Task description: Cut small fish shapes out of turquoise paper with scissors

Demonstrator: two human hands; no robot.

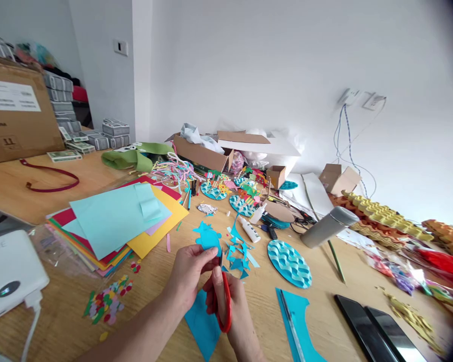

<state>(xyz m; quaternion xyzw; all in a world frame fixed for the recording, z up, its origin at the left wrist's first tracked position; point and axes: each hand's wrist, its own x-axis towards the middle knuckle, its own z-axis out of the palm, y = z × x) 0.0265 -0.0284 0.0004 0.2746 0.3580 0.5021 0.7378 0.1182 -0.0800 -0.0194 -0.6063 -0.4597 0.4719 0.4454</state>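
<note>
My left hand [192, 269] pinches a small blue paper cutout [210, 240] between thumb and fingers. My right hand [234, 300] is closed around the red-handled scissors [227, 307], whose blades reach the edge of the cutout close to my left fingertips. Beneath my hands lies a larger sheet of blue paper [204, 332]. Small blue paper scraps [238, 254] are scattered just beyond my right hand. To the right are an oval with blue and white waves [290, 264] and another piece of blue paper [302, 322] with a pen [291, 324] on it.
Coloured paper sheets [109, 216] are stacked at the left, near paper dots [107, 301] and a white power bank [13, 276]. Glue bottles [250, 230], a grey tumbler [328, 227], egg cartons [385, 216] and two phones [366, 327] stand or lie around. Open boxes [202, 153] line the wall.
</note>
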